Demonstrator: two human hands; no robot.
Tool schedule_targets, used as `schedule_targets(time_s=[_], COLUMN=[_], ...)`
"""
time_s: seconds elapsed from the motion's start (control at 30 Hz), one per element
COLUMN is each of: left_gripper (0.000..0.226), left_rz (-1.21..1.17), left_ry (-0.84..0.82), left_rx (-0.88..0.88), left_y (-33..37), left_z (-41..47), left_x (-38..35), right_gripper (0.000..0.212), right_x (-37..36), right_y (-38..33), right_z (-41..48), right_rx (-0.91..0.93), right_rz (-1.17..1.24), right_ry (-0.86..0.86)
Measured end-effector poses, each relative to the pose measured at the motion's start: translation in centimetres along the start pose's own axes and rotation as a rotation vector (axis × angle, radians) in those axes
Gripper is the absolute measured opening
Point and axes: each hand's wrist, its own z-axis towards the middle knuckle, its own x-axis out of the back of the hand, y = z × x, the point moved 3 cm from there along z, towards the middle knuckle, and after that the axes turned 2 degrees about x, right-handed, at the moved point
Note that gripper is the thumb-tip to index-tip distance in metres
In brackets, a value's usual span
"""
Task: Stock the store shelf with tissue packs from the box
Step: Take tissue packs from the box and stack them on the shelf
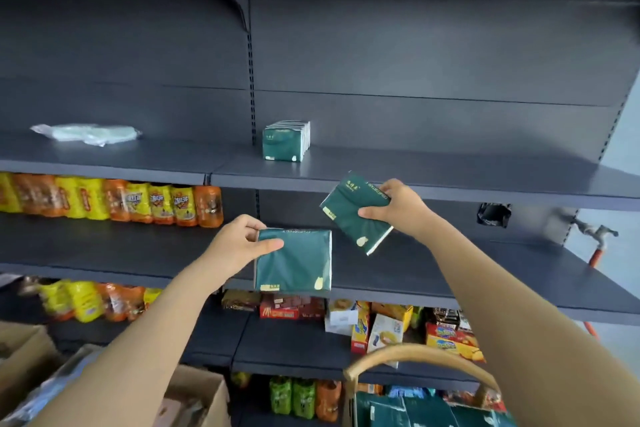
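**Trainee:** Which step was in hand at this point?

**Supervisor:** Transfer to the shelf, by my judgement. Both hands were loaded and raised towards the upper shelf (450,166). Neither pack had been set down.

**Trainee:** State of each hand?

**Supervisor:** The left hand (239,243) pinched a green tissue pack (294,260) at its upper left corner, thumb on the front face and fingers behind. That pack hung level, face out, in front of the middle shelf and well below the target. The right hand (394,208) gripped a second tissue pack (356,215) by its right side, thumb on the face and fingers curled over the top edge. That pack was tilted, with its top corner just at the front lip of the upper shelf.

**Trainee:** What was already stocked?

**Supervisor:** One row of tissue packs (285,140) stood upright on the upper shelf, close to the slotted upright (252,80). The exact count could not be read. More green packs showed in the supply container (381,407) at lower right, under a curved tan handle (415,355).

**Trainee:** What did the next move call for?

**Supervisor:** Probably this:
1. Raise the right pack clear of the shelf lip.
2. Rotate it upright, face out.
3. Seat it just beside the standing row, without knocking that row over.
4. Follow with the left pack, which needed the longer lift.

**Trainee:** Anything else on that shelf?

**Supervisor:** A crumpled clear plastic wrapper (86,133) lay far to the left, well apart from the row.
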Motion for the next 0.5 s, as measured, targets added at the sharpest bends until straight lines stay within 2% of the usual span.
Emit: schedule_targets(time_s=[0.23,0.5], left_gripper=[0.025,0.027], left_rz=[-0.048,-0.076], left_ry=[0.058,0.106], left_rx=[-0.048,-0.114], left_y=[1.1,2.1], left_z=[6.3,13.4], left_x=[2.3,4.8], right_gripper=[0.045,0.043], right_x=[0.5,-2.5], right_y=[-4.3,-8.0], right_z=[9.7,18.7], right_rx=[0.164,0.266], right_rz=[-0.145,-0.239], right_ry=[-0.014,0.006])
